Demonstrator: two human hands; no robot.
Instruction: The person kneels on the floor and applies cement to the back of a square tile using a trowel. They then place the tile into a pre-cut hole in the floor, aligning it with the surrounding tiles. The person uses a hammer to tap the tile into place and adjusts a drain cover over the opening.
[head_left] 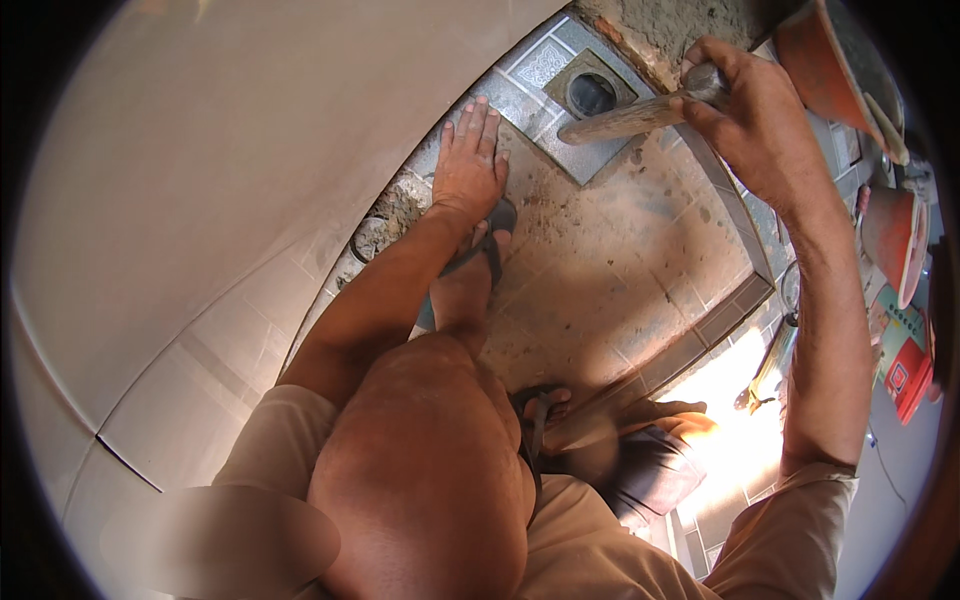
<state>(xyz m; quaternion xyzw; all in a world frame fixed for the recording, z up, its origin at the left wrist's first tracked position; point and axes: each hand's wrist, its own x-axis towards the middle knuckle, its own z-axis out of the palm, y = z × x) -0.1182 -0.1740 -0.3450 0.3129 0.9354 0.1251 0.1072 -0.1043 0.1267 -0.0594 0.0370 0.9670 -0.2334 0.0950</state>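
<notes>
My left hand lies flat with fingers stretched out, its fingertips on the grey patterned floor tile beside the pale wall. A hammer with a worn wooden handle is in my right hand, gripped up at its head. The handle points left, and its butt end is over the tile near the drain opening. A square dusty frame surrounds that round, dark hole. Whether the handle touches the tile, I cannot tell.
Rough mortar borders the tile at the back. Orange tubs stand at the far right, above a red and green package. Dusty floor ends at a tiled curb. My sandalled foot is near my left hand.
</notes>
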